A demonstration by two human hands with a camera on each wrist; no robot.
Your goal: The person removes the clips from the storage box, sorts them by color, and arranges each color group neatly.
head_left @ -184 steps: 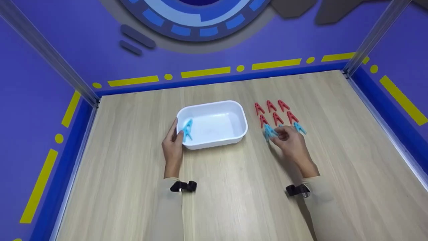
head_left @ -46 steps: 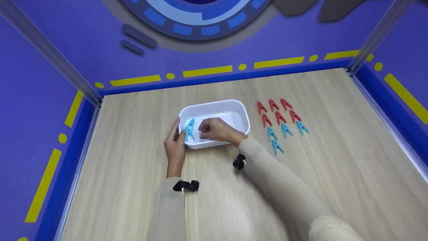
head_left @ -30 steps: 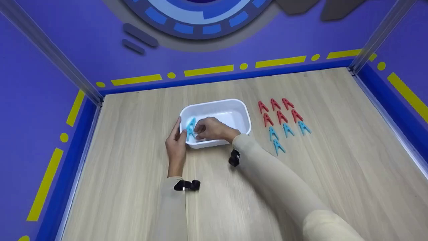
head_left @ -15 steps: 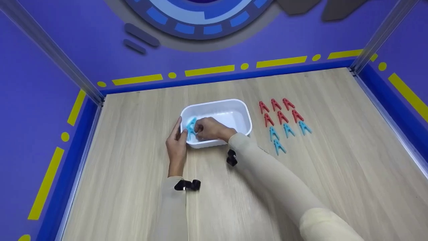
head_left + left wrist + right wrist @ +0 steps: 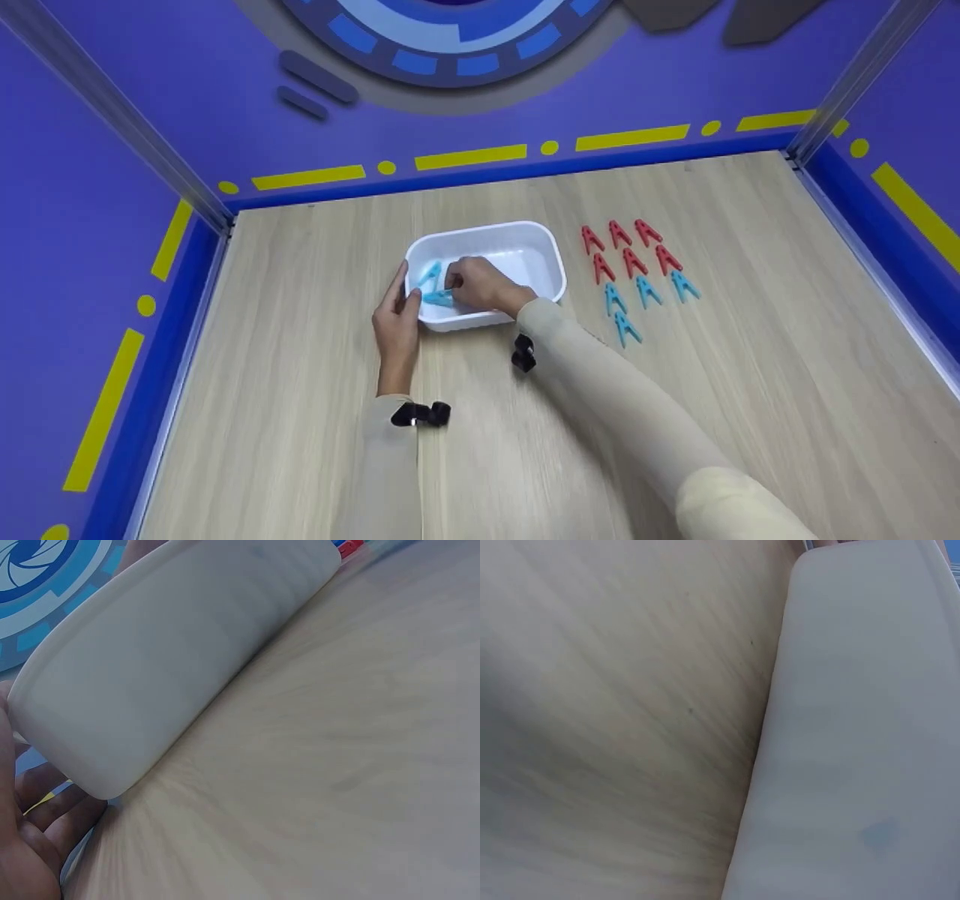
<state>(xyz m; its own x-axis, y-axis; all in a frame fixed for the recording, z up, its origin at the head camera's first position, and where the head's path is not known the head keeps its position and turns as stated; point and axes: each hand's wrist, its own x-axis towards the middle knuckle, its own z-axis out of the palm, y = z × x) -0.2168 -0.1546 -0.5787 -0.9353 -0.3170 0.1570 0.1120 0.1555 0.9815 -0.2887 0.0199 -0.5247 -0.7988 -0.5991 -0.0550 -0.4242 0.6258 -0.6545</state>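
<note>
A white rectangular tray (image 5: 536, 271) stands on the table, its outer wall (image 5: 161, 652) filling much of the left wrist view. My left hand (image 5: 396, 324) grips its left end, thumb at the rim and fingers along the outside. Inside the tray, my right hand (image 5: 484, 283) pinches a light-blue clothespin (image 5: 437, 298) by one end, the other end pointing left. Just behind that one lies a second light-blue clothespin (image 5: 430, 274). In the right wrist view only the tray's outer side (image 5: 855, 705) and the tabletop show; the right hand is out of sight there.
Right of the tray, red clothespins (image 5: 634, 262) lie in two rows of three. Nearer me are three blue clothespins (image 5: 649, 292) in a row and a single blue one (image 5: 626, 328) below. Blue-purple walls (image 5: 465, 131) bound the table (image 5: 300, 315) behind and at both sides.
My right hand has gone from the clothespin rows, where it held a blue clothespin, into the tray. There it has taken hold of another, now turned sideways. The left hand stays on the tray.
</note>
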